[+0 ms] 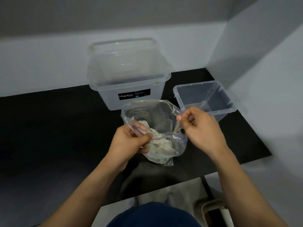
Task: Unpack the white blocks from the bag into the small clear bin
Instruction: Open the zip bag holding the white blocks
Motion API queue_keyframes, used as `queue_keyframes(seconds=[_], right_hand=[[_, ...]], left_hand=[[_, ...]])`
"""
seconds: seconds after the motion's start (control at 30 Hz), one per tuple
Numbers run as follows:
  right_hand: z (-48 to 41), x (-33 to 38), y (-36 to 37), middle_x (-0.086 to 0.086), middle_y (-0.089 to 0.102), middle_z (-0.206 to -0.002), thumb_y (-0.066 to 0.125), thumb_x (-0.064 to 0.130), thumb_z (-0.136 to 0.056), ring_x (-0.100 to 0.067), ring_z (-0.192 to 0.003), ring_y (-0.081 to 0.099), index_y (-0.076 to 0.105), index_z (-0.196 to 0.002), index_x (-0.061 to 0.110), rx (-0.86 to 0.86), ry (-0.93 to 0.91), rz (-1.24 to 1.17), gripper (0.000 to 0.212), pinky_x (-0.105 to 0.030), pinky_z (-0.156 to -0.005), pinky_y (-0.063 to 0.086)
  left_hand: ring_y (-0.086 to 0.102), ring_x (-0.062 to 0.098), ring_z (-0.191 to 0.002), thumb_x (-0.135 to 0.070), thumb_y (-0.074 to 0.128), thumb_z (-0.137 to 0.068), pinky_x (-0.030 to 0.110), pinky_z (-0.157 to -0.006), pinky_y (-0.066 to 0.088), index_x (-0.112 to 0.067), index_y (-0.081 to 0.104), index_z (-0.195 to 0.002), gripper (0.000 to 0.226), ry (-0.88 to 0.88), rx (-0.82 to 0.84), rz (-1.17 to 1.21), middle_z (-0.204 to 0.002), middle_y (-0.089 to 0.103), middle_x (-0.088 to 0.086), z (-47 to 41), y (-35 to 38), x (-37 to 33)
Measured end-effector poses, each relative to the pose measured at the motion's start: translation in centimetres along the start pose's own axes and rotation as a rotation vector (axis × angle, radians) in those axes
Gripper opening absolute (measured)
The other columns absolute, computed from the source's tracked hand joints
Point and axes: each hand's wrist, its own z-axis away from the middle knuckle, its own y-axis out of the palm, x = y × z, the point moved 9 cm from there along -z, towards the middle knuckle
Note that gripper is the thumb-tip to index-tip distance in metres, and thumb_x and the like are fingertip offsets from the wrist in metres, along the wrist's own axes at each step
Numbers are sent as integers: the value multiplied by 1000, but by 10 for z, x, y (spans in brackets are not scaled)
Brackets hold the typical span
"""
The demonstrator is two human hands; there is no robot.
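Okay, your left hand (131,141) pinches the near-left rim of the bag (178,145), your right hand (200,128) pinches the right rim, mouth pulled wide. White blocks (159,145) sit in the bag's bottom, blurred through crumpled plastic, so you can't count them. Bag is on the black table (49,128). Two bins: small clear bin (205,99) just right of the bag, big bin (129,79) behind it. Small bin's inside is hard to read; its near corner hides behind your right hand.
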Motion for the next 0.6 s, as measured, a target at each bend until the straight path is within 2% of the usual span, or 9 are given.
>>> queue_keyframes(seconds=[0.07, 0.17, 0.2, 0.27, 0.33, 0.43, 0.5, 0.57, 0.6], right_hand=[[2, 7, 0, 12, 68, -76, 62, 51, -96, -3, -71, 63, 60, -87, 32, 25, 8, -58, 21, -41, -75, 56], [16, 22, 17, 11, 67, -81, 65, 69, -85, -3, -74, 64, 57, -96, 36, 229, 20, -49, 36, -36, -71, 55], [21, 23, 24, 10, 67, -80, 67, 71, -82, -4, -74, 64, 56, -96, 36, 307, 18, 13, 39, -36, -70, 55], [26, 18, 29, 10, 67, -78, 70, 61, -85, -8, -75, 64, 58, -88, 33, 370, 23, 153, 31, -39, -73, 57], [22, 5, 22, 11, 67, -78, 69, 52, -91, -11, -77, 65, 62, -82, 31, 332, 69, 225, 24, -40, -77, 58], [8, -3, 1, 11, 68, -79, 66, 48, -94, -16, -78, 67, 62, -80, 31, 178, 108, 241, 23, -39, -76, 58], [0, 5, -10, 9, 68, -78, 64, 47, -96, -19, -78, 67, 64, -83, 31, 75, 67, 222, 21, -42, -74, 58], [-7, 22, -14, 8, 69, -81, 62, 45, -98, -19, -81, 68, 67, -89, 30, 16, -8, 203, 19, -43, -75, 58], [-9, 31, -13, 8, 70, -83, 61, 44, -99, -19, -83, 68, 69, -92, 29, 8, -49, 201, 18, -43, -78, 57]], left_hand=[[61, 17, -59, 1, 77, -86, 38, -61, 60, -10, 59, -104, 27, -12, -3, -41, -67, 62, 9, 3, -1, -1], [61, 16, -60, 1, 74, -88, 36, -60, 60, -14, 54, -109, 32, -2, -10, -11, -74, 61, 9, 10, 4, -6], [61, 16, -60, 1, 73, -88, 35, -60, 60, -15, 53, -111, 34, -3, -12, -9, -74, 61, 8, 12, 5, -8], [63, 17, -62, 2, 73, -87, 37, -62, 62, -18, 49, -115, 42, -24, 4, -27, -75, 61, 8, 17, 6, -9], [65, 18, -64, 2, 75, -85, 40, -65, 64, -23, 46, -117, 50, -63, 41, -78, -79, 64, 9, 22, 4, -8], [69, 18, -64, -1, 81, -80, 38, -65, 64, -26, 43, -117, 59, -54, 76, -203, -83, 70, 4, 31, 1, -9], [74, 10, -79, -6, 88, -74, 32, -68, 64, -29, 38, -118, 70, -22, 98, -294, -94, 71, -4, 38, -1, -10], [70, -3, -95, -14, 96, -65, 23, -77, 61, -36, 32, -115, 84, 31, 102, -350, -111, 65, -9, 41, -7, -11], [68, -1, -102, -22, 100, -58, 21, -80, 58, -38, 29, -113, 91, 79, 62, -382, -116, 61, -9, 39, -15, -14]])
